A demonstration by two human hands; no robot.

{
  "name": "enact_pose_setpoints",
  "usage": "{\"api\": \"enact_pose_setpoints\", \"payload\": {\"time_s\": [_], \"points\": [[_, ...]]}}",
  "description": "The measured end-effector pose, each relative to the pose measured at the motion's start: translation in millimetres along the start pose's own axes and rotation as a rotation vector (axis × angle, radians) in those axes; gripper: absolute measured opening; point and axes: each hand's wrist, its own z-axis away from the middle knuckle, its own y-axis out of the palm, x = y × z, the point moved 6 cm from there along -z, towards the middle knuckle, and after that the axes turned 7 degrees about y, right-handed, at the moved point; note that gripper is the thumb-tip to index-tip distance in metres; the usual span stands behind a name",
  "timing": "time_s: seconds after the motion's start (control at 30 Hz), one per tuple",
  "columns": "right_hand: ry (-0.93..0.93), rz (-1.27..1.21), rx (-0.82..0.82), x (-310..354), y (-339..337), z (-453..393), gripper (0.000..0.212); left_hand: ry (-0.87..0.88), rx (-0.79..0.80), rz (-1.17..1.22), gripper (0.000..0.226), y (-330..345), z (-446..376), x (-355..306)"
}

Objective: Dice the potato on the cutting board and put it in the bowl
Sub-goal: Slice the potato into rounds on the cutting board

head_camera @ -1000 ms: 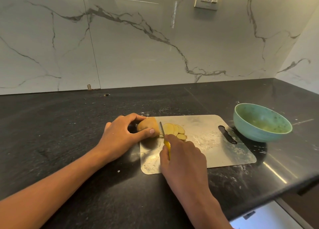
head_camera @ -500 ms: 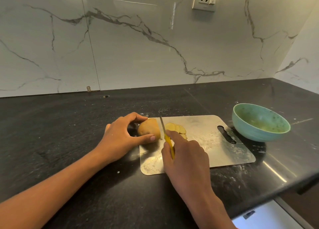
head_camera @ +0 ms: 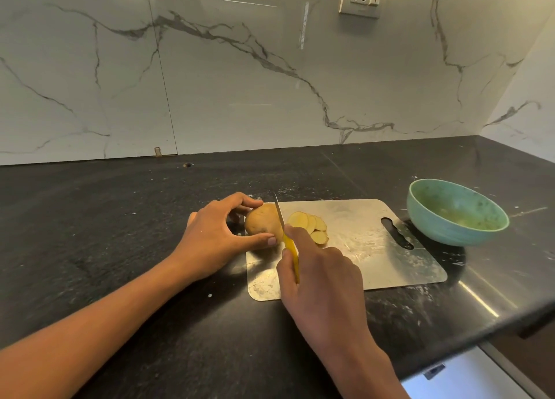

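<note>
Black counter (head_camera: 126, 248) under marble wall: left grip (head_camera: 214, 236) pinches potato (head_camera: 262, 223) steady on cutting board (head_camera: 375, 248), right grip (head_camera: 318, 281) clamps knife (head_camera: 283, 227) at its cut face, slices (head_camera: 309, 226) just beyond, bowl (head_camera: 456, 214) far right for dice.

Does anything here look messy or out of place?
Mostly the mess: white specks and smears dot the black counter around the cutting board, and the green bowl holds smeared residue inside. The potato and slices sit normally.
</note>
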Motion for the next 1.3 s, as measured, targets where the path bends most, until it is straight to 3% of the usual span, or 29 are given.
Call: {"api": "enact_pose_setpoints", "payload": {"time_s": [0.4,0.57,0.83,1.3], "points": [[-0.018,0.002,0.059,1.9,-0.3,6.1,0.045,-0.02,-0.016,0.033,0.082,0.9,-1.2,3.8],[-0.032,-0.065,0.144,4.2,-1.4,-9.2,0.034,-0.015,-0.011,0.04,0.08,0.1,-0.8,2.5],[0.006,-0.018,0.283,-4.1,4.9,-4.0,0.038,-0.041,-0.021,0.08,0.076,0.5,-1.5,5.5],[0.09,-0.072,0.136,-12.4,1.1,-3.7,0.042,-0.046,0.002,0.044,0.081,3.5,-0.5,6.0]]}}
